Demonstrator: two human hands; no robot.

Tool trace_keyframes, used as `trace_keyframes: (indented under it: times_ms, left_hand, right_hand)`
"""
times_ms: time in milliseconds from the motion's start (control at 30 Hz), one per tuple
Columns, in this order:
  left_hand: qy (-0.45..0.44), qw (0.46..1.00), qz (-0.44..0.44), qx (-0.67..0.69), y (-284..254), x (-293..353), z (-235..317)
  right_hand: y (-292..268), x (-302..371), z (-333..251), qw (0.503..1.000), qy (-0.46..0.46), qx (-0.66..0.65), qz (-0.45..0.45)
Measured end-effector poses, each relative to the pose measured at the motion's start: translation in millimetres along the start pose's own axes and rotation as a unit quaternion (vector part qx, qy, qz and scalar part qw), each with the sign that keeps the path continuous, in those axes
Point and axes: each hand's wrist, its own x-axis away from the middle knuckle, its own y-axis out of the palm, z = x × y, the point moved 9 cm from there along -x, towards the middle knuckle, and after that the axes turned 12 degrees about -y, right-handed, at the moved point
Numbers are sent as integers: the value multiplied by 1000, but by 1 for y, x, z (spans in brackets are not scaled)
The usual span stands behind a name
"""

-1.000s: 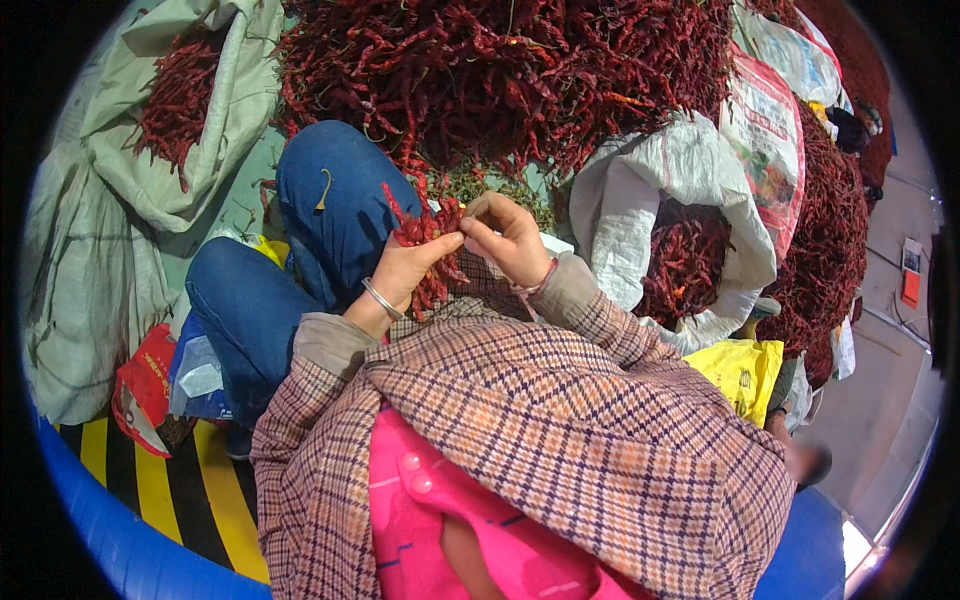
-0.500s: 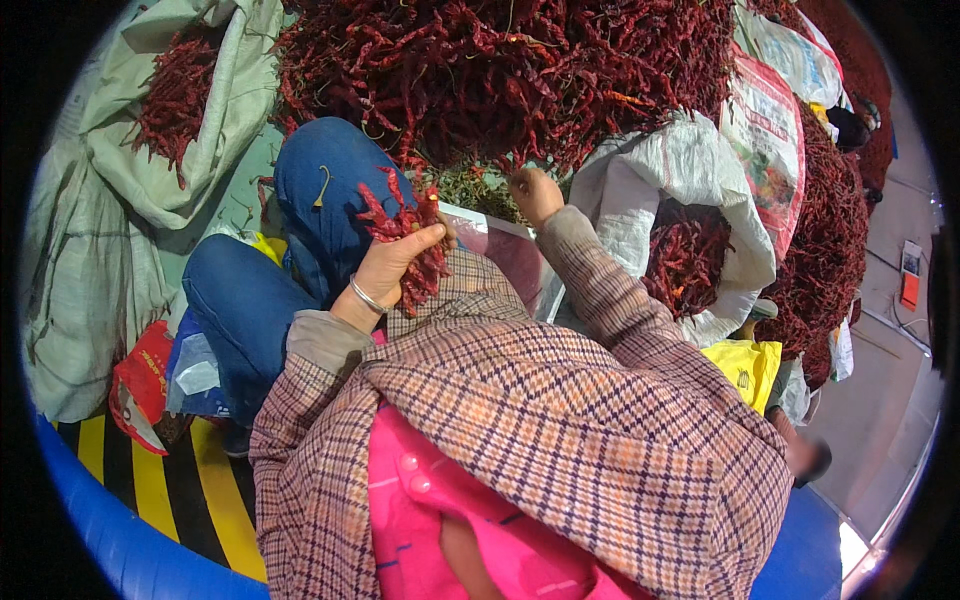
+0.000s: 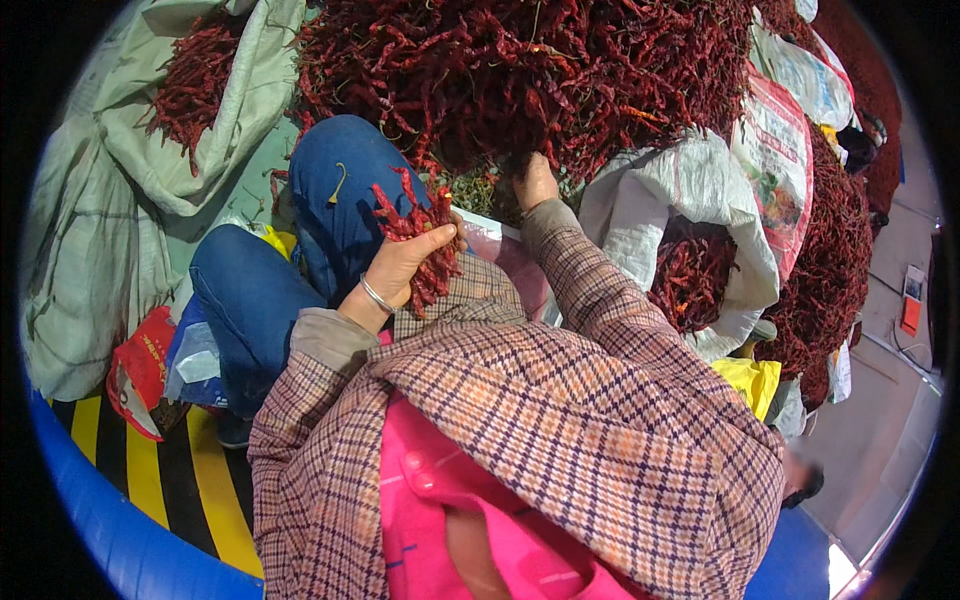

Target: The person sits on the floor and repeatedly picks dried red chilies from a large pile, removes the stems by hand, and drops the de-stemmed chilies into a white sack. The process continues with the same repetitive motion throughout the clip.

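My left hand (image 3: 392,272), with a metal bangle at the wrist, is closed round a bunch of dried red chillies (image 3: 412,212) above my lap. The chillies point up past the thumb and hang below the palm. At the front edge of a big heap of dried chillies (image 3: 520,75), my right hand (image 3: 538,183) reaches in. Its fingertips are hidden in the shadow under the heap, so I cannot see what they touch. Loose greenish stems (image 3: 475,192) lie between the two hands. A single stem (image 3: 338,183) rests on my blue-trousered knee.
An open white woven sack (image 3: 745,235) with chillies in it stands at the right, near my right forearm. A pale green sack (image 3: 70,290), also with chillies, is at the left. Red packaging (image 3: 140,365) lies beside my foot. Another person's partly visible head (image 3: 800,480) is at the lower right.
My right hand has moved from just in front of the heap into its lower edge, fingers now out of sight. My left hand still holds the chilli bunch. The whole view has shifted slightly.
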Motion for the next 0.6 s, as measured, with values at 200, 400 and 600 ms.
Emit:
trace_keyframes:
  times_ms: [200, 400, 600]
  left_hand:
    - [-7, 1000, -8, 9, 3, 1, 2]
    - [-13, 1000, -2, 17, -2, 0, -1]
    - [-14, 1000, -4, 15, 0, -1, -2]
  right_hand:
    - [3, 2, 9, 998, 45, 43, -14]
    - [-1, 4, 17, 995, 78, 42, -35]
    - [-3, 23, 39, 986, 141, -87, 20]
